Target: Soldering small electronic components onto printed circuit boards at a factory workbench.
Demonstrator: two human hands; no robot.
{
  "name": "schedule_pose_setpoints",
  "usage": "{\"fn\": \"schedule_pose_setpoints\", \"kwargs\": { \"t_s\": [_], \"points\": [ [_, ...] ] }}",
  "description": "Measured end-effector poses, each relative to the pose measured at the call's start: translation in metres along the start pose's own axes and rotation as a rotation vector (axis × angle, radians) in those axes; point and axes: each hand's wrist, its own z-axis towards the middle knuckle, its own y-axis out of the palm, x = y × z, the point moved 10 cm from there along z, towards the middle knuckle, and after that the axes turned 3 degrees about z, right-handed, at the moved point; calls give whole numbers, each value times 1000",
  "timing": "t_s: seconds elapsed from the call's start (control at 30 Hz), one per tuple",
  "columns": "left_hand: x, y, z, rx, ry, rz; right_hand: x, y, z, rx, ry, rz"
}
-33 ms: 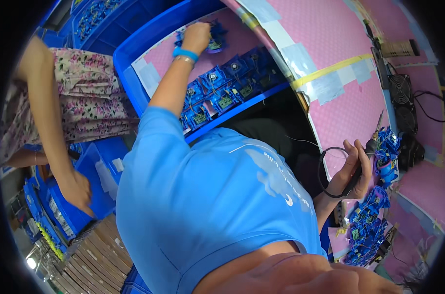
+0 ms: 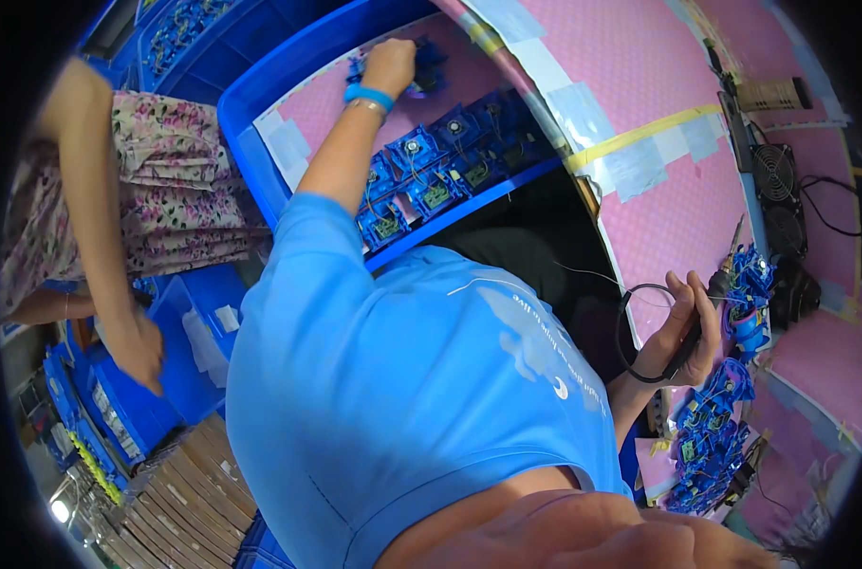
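At the upper middle, my left hand [image 2: 390, 66], with a blue wristband, reaches into a big blue tray [image 2: 250, 156]. Its fingers are closed on a blue plastic assembly with wires [image 2: 429, 68], mostly covered by the hand and somewhat blurred. Rows of similar blue assemblies, some with small fans [image 2: 413, 147], fill the tray's near side. Over at the right, my right hand [image 2: 679, 332] is wrapped round a dark-handled soldering iron [image 2: 721, 284], its thin tip pointing up and away. A black cable loops beside the palm, and a thin wire [image 2: 587, 271] passes by the fingers.
Beside my right hand is a pink-covered bench [image 2: 673, 237] with taped edges. More blue wired assemblies [image 2: 711, 436] are heaped along it, and black fans [image 2: 777, 171] stand behind. Another person's hand [image 2: 139, 351] hangs at the left near blue bins [image 2: 189, 313] and stacked cardboard [image 2: 179, 493].
My left hand has shifted slightly right and away over the tray, with the assembly. The other person's hand has moved up and left. My right hand stays in place.
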Motion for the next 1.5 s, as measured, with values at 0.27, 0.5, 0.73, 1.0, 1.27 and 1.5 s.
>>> {"fn": "schedule_pose_setpoints", "kwargs": {
  "t_s": [0.27,0.5,0.73,1.0,1.27,1.5],
  "points": [
    [60,104,37,-100,-19,-147,-16,6,-10,-17,-8,-47],
    [61,50,21,62,-25,-269,-12,16,-4,-35,2,-58],
    [80,86,23,175,140,-183,-14,27,-3,-70,13,-49],
    [101,98,35,-12,142,-186,-17,25,-6,-59,1,-71],
    [43,5,3,444,-153,-1072,-24,29,6,-82,-120,-136],
    [200,-184,-83,52,138,-1478,-4,36,6,-28,-35,15]
  ]
}}
